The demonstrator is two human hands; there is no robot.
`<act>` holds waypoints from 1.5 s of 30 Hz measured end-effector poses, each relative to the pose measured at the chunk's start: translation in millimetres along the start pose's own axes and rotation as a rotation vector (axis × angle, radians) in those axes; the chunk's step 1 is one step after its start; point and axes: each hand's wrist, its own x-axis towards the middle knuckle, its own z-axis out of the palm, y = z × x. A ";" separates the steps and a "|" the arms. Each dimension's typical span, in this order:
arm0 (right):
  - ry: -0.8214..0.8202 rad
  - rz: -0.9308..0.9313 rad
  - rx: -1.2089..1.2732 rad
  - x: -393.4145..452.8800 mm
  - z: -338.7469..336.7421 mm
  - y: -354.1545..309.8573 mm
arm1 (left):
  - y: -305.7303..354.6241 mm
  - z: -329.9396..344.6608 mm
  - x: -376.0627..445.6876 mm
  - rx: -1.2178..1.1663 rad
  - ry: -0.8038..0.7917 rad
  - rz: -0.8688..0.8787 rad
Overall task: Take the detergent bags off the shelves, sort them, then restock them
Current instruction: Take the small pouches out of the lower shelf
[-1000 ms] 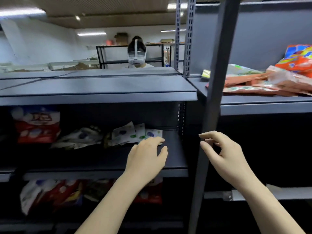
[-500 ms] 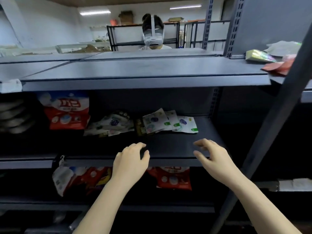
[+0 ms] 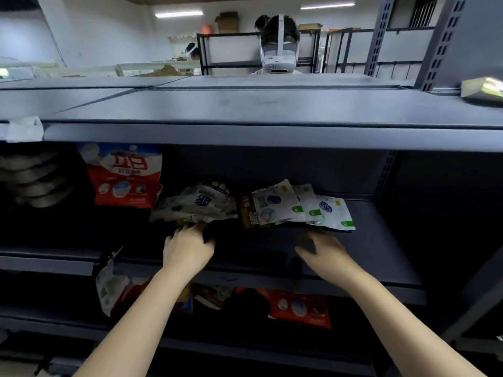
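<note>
Detergent bags, middle shelf: a crumpled white bag (image 3: 200, 204) lies left of centre; a fanned group of flat white bags (image 3: 299, 206) lies to its right, over a dark gold-lettered pouch (image 3: 249, 216); a red-and-white bag (image 3: 123, 176) stands upright at the left, near the back.
Detergent bags, lower shelf: a white bag (image 3: 111, 287) hangs out at the left; a red bag (image 3: 299, 308) lies at the right, with mixed bags between them, partly hidden by the forearms.
Left hand (image 3: 187, 247): reaches into the middle shelf, fingertips at the front edge of the crumpled white bag; blurred, so whether it grasps the bag cannot be told.
Right hand (image 3: 324, 250): over the shelf board, just in front of the fanned bags, fingers spread and holding nothing; blurred.
Middle shelf (image 3: 381, 254): dark grey metal board.
Top shelf (image 3: 245, 107): grey board above, with a yellowish pack (image 3: 481, 89) at its far right.
Background: a person wearing a white headset (image 3: 277, 54) behind the shelving.
</note>
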 end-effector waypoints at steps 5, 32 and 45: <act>0.025 -0.036 -0.060 44.0 11.2 -3.4 | -24.1 21.2 32.3 0.057 0.041 0.007; 0.437 0.700 1.063 139.7 75.8 -65.9 | -108.1 15.5 196.3 0.127 0.106 0.518; 0.828 0.631 0.422 34.6 21.5 -58.4 | -1.3 -3.6 123.4 -0.388 0.414 0.637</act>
